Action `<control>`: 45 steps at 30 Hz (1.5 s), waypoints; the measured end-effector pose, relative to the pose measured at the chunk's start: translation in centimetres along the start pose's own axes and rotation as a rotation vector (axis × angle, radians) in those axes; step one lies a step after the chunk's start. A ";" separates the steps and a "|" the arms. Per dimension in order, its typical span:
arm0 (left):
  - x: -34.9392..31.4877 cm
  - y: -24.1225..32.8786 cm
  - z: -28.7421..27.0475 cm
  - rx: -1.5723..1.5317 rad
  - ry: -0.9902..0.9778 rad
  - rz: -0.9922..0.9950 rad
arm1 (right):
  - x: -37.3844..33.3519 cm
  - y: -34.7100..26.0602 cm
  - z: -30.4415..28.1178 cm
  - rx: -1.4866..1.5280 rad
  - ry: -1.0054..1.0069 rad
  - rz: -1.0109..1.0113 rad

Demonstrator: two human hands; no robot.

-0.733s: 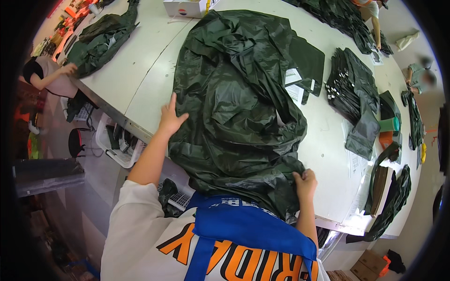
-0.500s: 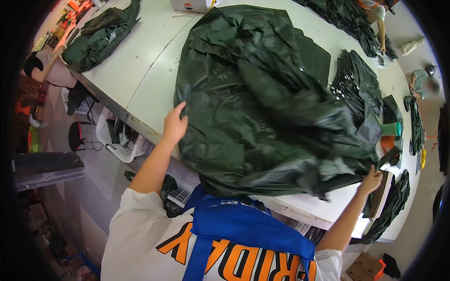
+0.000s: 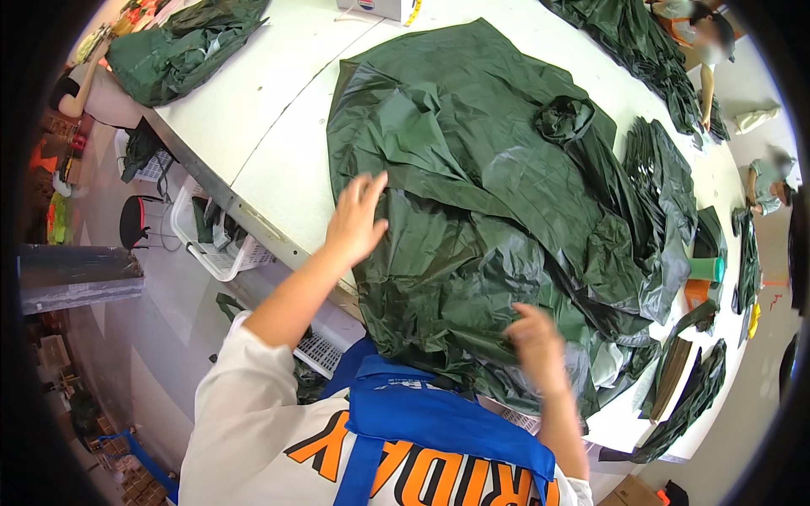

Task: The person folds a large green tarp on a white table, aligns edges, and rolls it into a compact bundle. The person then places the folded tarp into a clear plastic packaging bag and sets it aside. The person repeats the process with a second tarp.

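Observation:
A large dark green rain garment (image 3: 498, 194) of thin shiny cloth lies spread and wrinkled across the white table. A long narrow part like a sleeve runs along its right side, with a round bunched end (image 3: 565, 118) near the top. My left hand (image 3: 359, 221) is at the garment's left part, fingers apart and holding nothing. Over the lower part of the cloth is my right hand (image 3: 538, 346), smeared by motion, its fingers apart with nothing visible in them. The garment's near edge hangs over the table's front edge, close to my blue apron.
Stacked dark green pieces (image 3: 662, 185) lie to the right, near a green cylinder (image 3: 707, 269). More green cloth (image 3: 181, 55) covers the far left corner. A white box (image 3: 380, 8) stands at the back. White baskets (image 3: 221, 240) sit below the table edge. Other people work around the table.
Both hands have let go of the garment's edges. The raised cloth has settled flatter on the table. My right hand has moved left and inward; my left hand has shifted right.

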State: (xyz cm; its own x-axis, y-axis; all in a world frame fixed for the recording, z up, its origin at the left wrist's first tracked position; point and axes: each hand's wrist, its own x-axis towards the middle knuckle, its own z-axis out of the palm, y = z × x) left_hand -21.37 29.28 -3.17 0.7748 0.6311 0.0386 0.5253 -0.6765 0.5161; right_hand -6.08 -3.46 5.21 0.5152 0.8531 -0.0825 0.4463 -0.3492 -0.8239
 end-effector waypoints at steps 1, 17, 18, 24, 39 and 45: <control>1.8 -0.5 0.0 0.161 0.104 -0.010 | -0.9 -0.5 2.9 -0.275 -0.076 -0.030; -12.3 6.8 1.8 -0.563 -0.429 0.504 | 7.5 -2.3 -1.6 0.054 0.021 -0.013; -13.1 6.8 2.6 -0.641 -0.530 0.513 | 9.6 -3.6 1.4 0.057 -0.114 -0.148; -11.9 -1.8 0.8 -1.290 -0.174 -0.491 | 12.2 -2.4 12.4 -0.472 -0.443 -0.229; 0.9 -3.1 -5.6 -1.633 0.018 -0.576 | 7.7 -1.6 13.9 -0.536 -0.591 -0.203; -1.2 -1.0 -7.8 -1.637 -0.038 -0.538 | 8.0 -2.7 12.5 -0.327 -0.664 -0.137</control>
State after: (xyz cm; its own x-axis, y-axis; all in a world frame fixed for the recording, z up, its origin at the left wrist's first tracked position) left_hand -25.59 32.12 2.94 0.6656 0.6145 -0.4235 -0.1493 0.6656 0.7312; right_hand -12.26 9.14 -0.24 -0.0641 0.9153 -0.3977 0.7226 -0.2323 -0.6511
